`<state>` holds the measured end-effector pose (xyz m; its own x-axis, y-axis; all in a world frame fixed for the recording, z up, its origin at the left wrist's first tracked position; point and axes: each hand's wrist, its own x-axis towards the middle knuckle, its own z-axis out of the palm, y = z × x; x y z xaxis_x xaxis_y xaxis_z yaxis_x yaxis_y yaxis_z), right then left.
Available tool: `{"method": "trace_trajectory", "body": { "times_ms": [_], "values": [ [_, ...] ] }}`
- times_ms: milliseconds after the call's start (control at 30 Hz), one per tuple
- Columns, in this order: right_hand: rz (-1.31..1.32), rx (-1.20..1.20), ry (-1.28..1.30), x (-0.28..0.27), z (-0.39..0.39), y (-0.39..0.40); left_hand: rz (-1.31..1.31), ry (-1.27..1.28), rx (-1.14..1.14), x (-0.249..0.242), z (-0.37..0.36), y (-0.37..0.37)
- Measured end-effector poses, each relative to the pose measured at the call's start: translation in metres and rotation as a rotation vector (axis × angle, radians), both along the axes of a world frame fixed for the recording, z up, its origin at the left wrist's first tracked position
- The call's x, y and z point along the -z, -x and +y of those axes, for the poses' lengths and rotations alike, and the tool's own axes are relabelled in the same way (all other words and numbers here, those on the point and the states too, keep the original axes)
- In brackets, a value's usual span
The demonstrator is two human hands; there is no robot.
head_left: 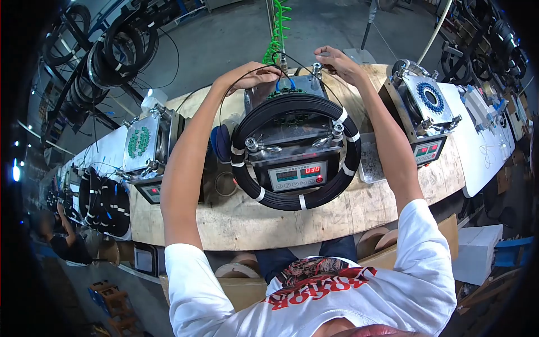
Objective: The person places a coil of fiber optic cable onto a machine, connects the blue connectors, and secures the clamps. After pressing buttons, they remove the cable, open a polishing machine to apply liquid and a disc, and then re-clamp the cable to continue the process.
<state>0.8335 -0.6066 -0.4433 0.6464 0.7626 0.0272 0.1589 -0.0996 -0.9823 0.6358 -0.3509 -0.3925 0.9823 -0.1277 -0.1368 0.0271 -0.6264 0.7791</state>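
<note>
A black cable coil (pixel 296 106), bound with white ties, rests on a grey winding machine (pixel 292 151) that has a digital counter panel (pixel 297 176). A thin black cable end (pixel 238 78) loops up from the coil toward both hands. My left hand (pixel 251 76) is closed on this thin cable beside the machine's back left corner. My right hand (pixel 336 60) pinches the cable's other part behind the machine's back right corner. Both arms reach over the coil.
The machine stands on a wooden bench (pixel 247 219). A similar machine (pixel 426 106) stands to the right, another (pixel 147 147) to the left. Finished coils (pixel 106 202) lie far left, more hang at top left (pixel 120 42). Another person (pixel 64 236) sits at left. Cardboard boxes (pixel 387 247) sit below the bench.
</note>
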Motion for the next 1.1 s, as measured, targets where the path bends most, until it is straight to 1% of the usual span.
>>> {"method": "trace_trajectory", "body": {
  "times_ms": [33, 133, 167, 200, 267, 300, 333, 400, 433, 500, 567, 667, 700, 733, 800, 833, 933, 1067, 1100],
  "values": [
    [0.0, -0.018, 0.007, -0.003, 0.0, 0.0, 0.013, -0.038, -0.037, -0.004, -0.003, 0.004],
    [-0.187, 0.131, -0.004, -0.007, -0.005, 0.018, -0.003, -0.147, 0.013, 0.005, 0.014, -0.007],
    [-0.326, 0.219, -0.029, -0.004, -0.007, 0.029, 0.049, -0.031, -0.07, 0.004, 0.017, -0.008],
    [-0.398, 0.267, -0.053, -0.002, -0.009, 0.036, 0.093, 0.086, -0.158, 0.0, 0.016, -0.007],
    [-0.536, 0.363, -0.104, 0.005, -0.02, 0.051, 0.156, 0.261, -0.407, 0.015, 0.028, -0.015],
    [-0.464, 0.338, -0.152, 0.0, -0.031, 0.071, 0.204, 0.347, -0.413, 0.007, 0.031, -0.007],
    [-0.445, 0.365, -0.16, -0.007, -0.042, 0.096, 0.171, 0.455, -0.449, 0.01, 0.034, -0.001],
    [-0.408, 0.422, -0.18, -0.019, -0.058, 0.145, 0.098, 0.665, -0.514, 0.03, 0.046, 0.004],
    [-0.43, 0.422, -0.223, -0.016, -0.063, 0.162, 0.095, 0.728, -0.495, 0.043, 0.061, -0.001],
    [-0.472, 0.424, -0.303, -0.012, -0.07, 0.186, 0.024, 0.874, -0.57, 0.072, 0.079, -0.003],
    [-0.551, 0.475, -0.292, -0.004, -0.072, 0.196, -0.028, 0.98, -0.608, 0.085, 0.082, 0.008],
    [-0.663, 0.59, -0.255, 0.002, -0.074, 0.213, -0.182, 1.137, -0.532, 0.092, 0.065, 0.031],
    [-0.728, 0.621, -0.266, 0.007, -0.072, 0.211, -0.238, 1.184, -0.65, 0.084, 0.044, 0.041],
    [-0.798, 0.652, -0.278, 0.008, -0.071, 0.211, -0.228, 1.133, -0.735, 0.08, 0.033, 0.045],
    [-0.744, 0.672, -0.283, 0.011, -0.072, 0.22, -0.206, 1.03, -0.9, 0.075, 0.021, 0.049],
    [-0.727, 0.68, -0.287, 0.012, -0.074, 0.223, -0.248, 1.014, -0.843, 0.081, 0.025, 0.048],
    [-0.742, 0.692, -0.305, 0.019, -0.074, 0.222, -0.368, 1.227, -0.557, 0.086, 0.023, 0.057],
    [-0.752, 0.696, -0.288, 0.019, -0.075, 0.224, -0.224, 1.127, -0.805, 0.067, 0.012, 0.056],
    [-0.748, 0.697, -0.292, 0.018, -0.075, 0.223, -0.24, 1.03, -0.819, 0.068, 0.015, 0.052]
  ]
}}
